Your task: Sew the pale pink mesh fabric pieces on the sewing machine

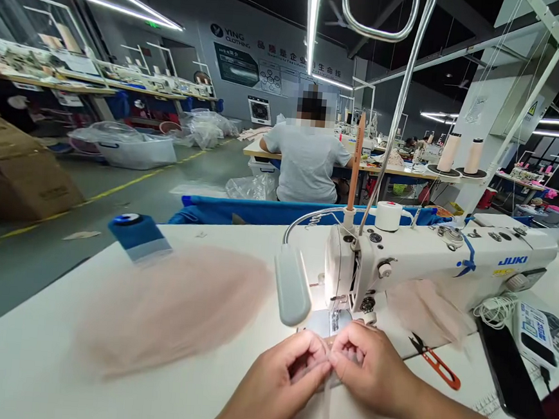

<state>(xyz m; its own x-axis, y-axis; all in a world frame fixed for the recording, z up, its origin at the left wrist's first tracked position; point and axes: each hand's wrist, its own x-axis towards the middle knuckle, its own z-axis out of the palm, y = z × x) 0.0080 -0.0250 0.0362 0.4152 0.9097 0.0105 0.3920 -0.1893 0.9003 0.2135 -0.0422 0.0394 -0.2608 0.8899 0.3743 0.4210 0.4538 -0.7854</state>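
Both hands meet just in front of the presser foot of a white sewing machine (421, 259). My left hand (281, 374) is closed, thumb and fingertips pinching a narrow, sheer pale strip of fabric (326, 410). Pressed close beside it, my right hand (368, 368) pinches the same strip, which hangs down toward me between the hands. Fingers cover most of the held part. A lit work lamp (291, 286) shines on the needle area. Orange-handled thread snips (436, 366) lie open-bladed to the right of my right hand.
Sheer pink fabric (179, 311) spreads over the left of the table, by a blue thread cone (139, 234). More pink fabric (431, 308) lies under the machine arm. A black phone (506, 366) and a white box (534, 333) sit at right. Ahead, a person (307, 163) sits facing away.
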